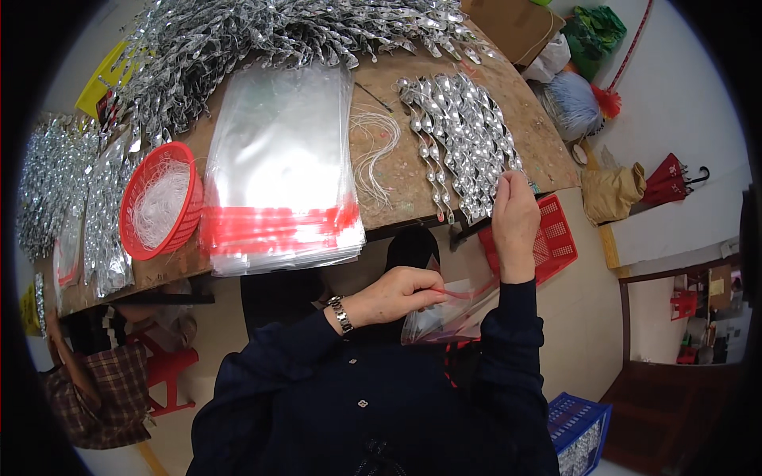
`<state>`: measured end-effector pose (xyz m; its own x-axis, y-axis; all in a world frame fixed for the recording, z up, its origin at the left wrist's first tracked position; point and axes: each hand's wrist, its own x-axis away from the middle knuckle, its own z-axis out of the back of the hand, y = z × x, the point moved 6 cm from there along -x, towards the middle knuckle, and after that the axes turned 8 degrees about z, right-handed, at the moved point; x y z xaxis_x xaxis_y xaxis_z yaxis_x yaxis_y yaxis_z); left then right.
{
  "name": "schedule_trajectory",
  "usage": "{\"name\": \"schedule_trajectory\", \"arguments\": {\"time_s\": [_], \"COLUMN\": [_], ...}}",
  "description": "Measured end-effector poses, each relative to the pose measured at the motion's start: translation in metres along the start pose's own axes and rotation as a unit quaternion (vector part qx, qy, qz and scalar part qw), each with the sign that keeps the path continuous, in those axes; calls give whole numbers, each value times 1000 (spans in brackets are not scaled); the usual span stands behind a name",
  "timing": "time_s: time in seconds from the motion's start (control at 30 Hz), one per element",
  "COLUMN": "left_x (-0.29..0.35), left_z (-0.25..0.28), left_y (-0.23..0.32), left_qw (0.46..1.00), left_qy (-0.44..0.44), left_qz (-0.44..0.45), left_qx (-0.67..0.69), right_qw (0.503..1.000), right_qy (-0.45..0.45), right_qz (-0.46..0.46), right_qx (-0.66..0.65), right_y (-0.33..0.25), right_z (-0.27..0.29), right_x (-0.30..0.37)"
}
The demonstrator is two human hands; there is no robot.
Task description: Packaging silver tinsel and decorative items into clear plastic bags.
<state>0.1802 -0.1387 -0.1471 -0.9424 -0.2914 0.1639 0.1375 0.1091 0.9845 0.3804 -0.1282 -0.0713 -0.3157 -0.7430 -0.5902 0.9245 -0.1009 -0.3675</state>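
Observation:
My left hand, with a metal watch on its wrist, pinches the red-banded edge of a clear plastic bag over my lap. The bag hangs down, partly behind my right forearm. My right hand is closed at the table's front edge, its fingertips on the near ends of silver twisted strips laid side by side. Left of these strips lies a loose bundle of white strings. A thick stack of clear bags with red bands sits in front of me.
A red basket of white strings stands left of the stack. Large heaps of silver strips cover the table's far side. Below its edge is a red crate; a blue crate stands lower right. Another person sits at left.

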Motion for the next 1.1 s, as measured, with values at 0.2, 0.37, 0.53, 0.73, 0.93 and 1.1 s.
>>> {"name": "schedule_trajectory", "arguments": {"time_s": [0.2,0.37,0.53,0.73,0.93,1.1], "left_x": [1,0,1,1,2,3], "left_z": [5,11,11,15,18,14], "left_y": [2,5,9,13,13,14], "left_qw": [1000,1000,999,998,998,998], "left_qy": [12,25,41,38,44,31], "left_qz": [-2,-3,-21,-8,2,-1], "left_qx": [2,0,-3,42,53,58], "right_qw": [997,994,998,996,999,993], "right_qy": [-5,-32,-44,-72,-2,-11], "right_qz": [20,58,15,-9,-23,-47], "right_qx": [74,83,37,46,40,111], "right_y": [-19,-23,-23,-24,1,58], "right_z": [4,1,0,-1,26,26], "right_x": [8,8,9,10,-7,-26]}}
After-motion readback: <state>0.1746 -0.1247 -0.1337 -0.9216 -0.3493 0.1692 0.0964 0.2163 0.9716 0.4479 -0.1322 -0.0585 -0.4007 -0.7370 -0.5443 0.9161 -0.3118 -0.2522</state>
